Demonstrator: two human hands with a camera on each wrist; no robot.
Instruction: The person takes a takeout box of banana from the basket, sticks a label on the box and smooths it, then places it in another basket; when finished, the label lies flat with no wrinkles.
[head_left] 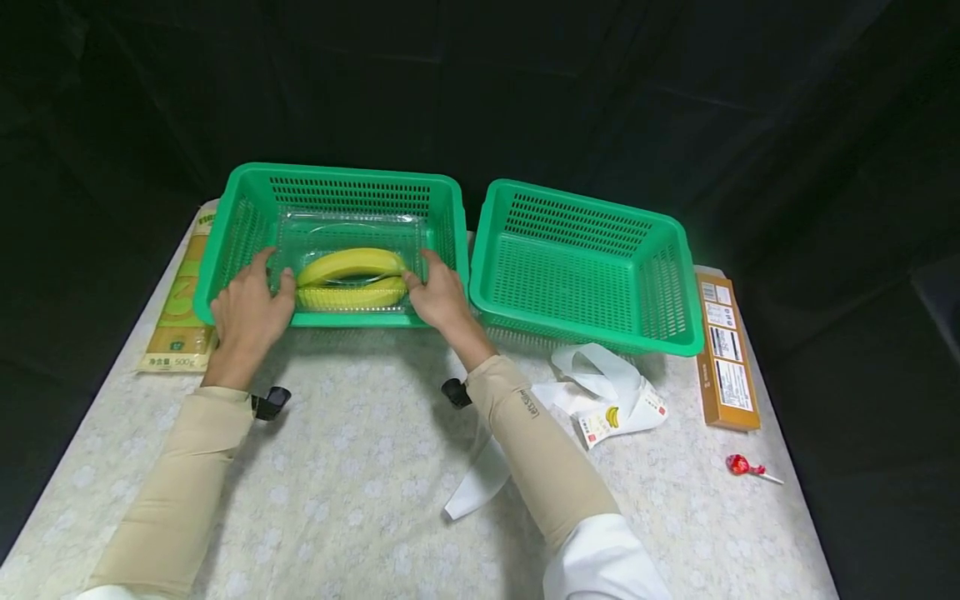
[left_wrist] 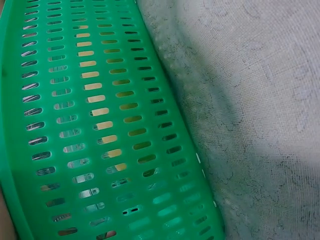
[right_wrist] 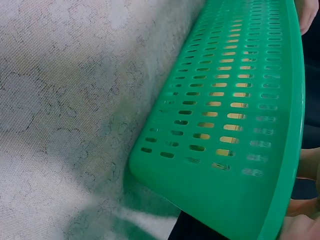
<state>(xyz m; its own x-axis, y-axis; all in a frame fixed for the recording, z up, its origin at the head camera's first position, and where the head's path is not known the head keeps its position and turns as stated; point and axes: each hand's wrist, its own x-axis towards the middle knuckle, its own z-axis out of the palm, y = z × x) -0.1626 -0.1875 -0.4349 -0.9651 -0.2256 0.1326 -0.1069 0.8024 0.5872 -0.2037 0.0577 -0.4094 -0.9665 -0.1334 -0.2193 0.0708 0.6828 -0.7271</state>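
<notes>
Toward the far side of the desk (head_left: 337, 483), within the left green basket (head_left: 352, 172), lies a clear plastic box (head_left: 345, 233), with two bananas (head_left: 349, 262) showing through it. The left hand (head_left: 253, 304) and the right hand (head_left: 441, 296) hold the box at its opposite ends, each with thumb and fingers bent about the plastic. Possible faults: thin plastic of this kind probably flexes, so an uneven squeeze could buckle one end, spring the box apart and let the fruit slide; were it raised at a tilt, a corner could catch against the basket's rim. Comparison of views: the head view alone takes in the right basket (head_left: 562, 287), the white wrapping (head_left: 633, 408) printed with a banana picture, the brown carton (head_left: 726, 354) and the red lollipop (head_left: 738, 465). Both wrist views instead show the slotted outer face of the left basket's front wall, where yellow fruit and glints of clear plastic appear through the holes; neither settles how firmly the fingers grip.
</notes>
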